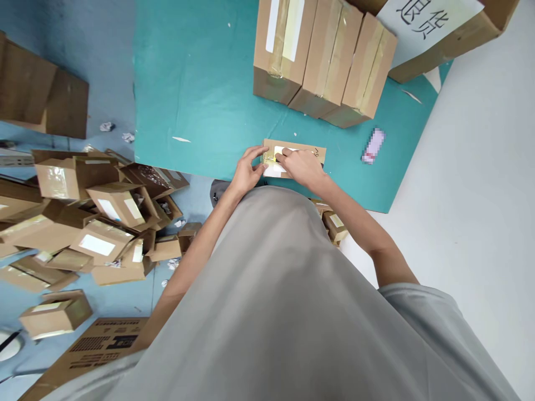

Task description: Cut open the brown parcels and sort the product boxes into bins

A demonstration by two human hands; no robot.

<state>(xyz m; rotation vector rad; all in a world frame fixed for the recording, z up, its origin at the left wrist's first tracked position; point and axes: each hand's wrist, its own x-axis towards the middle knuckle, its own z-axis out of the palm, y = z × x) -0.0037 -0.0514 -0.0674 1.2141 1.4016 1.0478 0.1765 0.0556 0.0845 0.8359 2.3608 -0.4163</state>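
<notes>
A small cardboard box (270,171) with a white label lies on the green table, close to its front edge. My left hand (246,170) grips the box's left end, with the thumb and fingers on either side of the taped end. Over the box's top, my right hand (304,166) is closed around a slim tool, seemingly a box cutter (277,157). Its yellow tip shows by the fingertips near the taped end, and a dark part shows at the right. My palm hides most of it.
Several taped boxes (320,50) stand at the back of the green table (192,83). A larger box with a paper sign (430,25) sits behind them. At right lies a blurred pink object (373,146). Opened boxes (100,239) pile on the floor at left.
</notes>
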